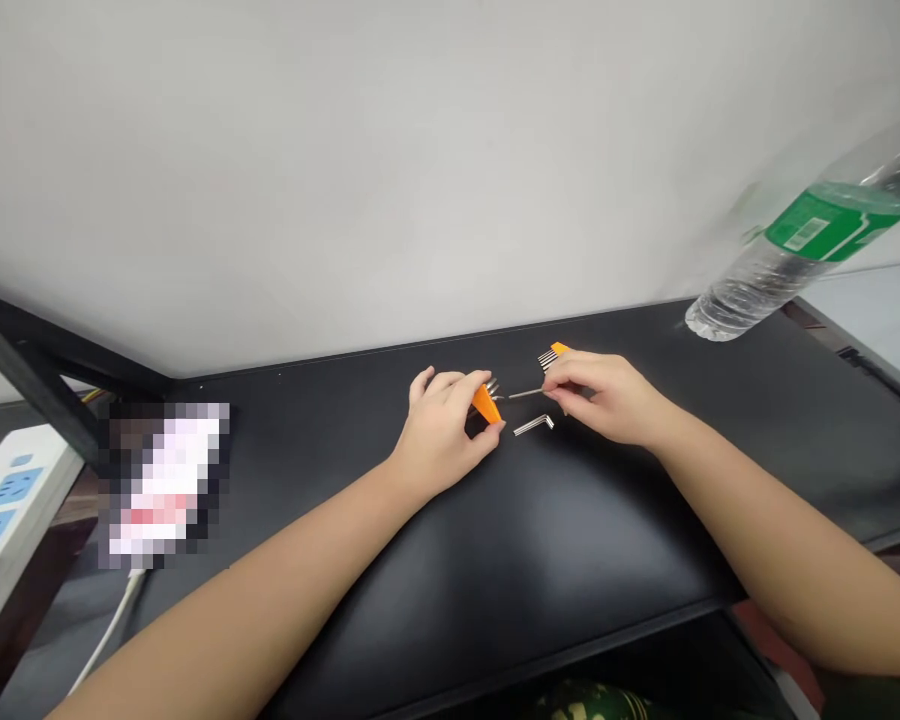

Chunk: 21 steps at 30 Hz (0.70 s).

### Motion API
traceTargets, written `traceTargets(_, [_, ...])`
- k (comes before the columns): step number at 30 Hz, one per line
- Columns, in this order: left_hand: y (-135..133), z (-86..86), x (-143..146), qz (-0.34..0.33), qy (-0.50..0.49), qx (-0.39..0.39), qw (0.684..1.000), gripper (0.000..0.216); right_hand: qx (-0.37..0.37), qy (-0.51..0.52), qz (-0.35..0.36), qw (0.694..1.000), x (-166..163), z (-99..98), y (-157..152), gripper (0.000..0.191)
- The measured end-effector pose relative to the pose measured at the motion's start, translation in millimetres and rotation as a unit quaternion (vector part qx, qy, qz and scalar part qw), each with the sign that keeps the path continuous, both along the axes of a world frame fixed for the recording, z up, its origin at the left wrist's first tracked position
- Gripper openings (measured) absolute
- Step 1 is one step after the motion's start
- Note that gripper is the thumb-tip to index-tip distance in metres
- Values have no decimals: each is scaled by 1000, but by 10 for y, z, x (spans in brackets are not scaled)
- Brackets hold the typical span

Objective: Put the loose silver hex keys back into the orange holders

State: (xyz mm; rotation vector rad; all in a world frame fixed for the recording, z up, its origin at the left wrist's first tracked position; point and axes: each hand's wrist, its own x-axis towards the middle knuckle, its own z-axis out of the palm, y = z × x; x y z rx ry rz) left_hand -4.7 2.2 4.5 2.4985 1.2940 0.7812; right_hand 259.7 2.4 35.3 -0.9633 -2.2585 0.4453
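Note:
My left hand (442, 430) is closed on an orange hex key holder (487, 405), pinched between thumb and fingers. Silvery metal ends show at the holder's upper side. A thin straight metal shaft, which looks like a hex key (526, 393), is pinched in my right hand (598, 395), its free end pointing at the holder. Between the hands, a few loose L-shaped hex keys (532, 425) lie on the black tabletop (450, 600). Just behind my right fingers is a second orange piece (560, 348) with several thin metal rods beside it, partly hidden by that hand.
A clear water bottle (765, 270) with a green label stands at the back right. On the left, a blurred-out device (161, 480) has a white cable (112, 635) attached, near a white power strip (15, 490). A pale wall (420, 180) borders the table's back edge.

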Motion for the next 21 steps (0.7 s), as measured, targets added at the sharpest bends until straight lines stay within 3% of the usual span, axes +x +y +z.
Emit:
traceTargets(9, [-5,-1,2,-14,6,5,1000,55,20,15,29,999,-86,-9,-43,14])
traceTargets(14, [-18,4,5,-27,10,19,999,55,32,18,10,999,-103,-51,-33,15])
traceTargets(21, [-23,-4,1,-28,19,28,999,54,68,-33,26,997,-107,-52,-87,20])
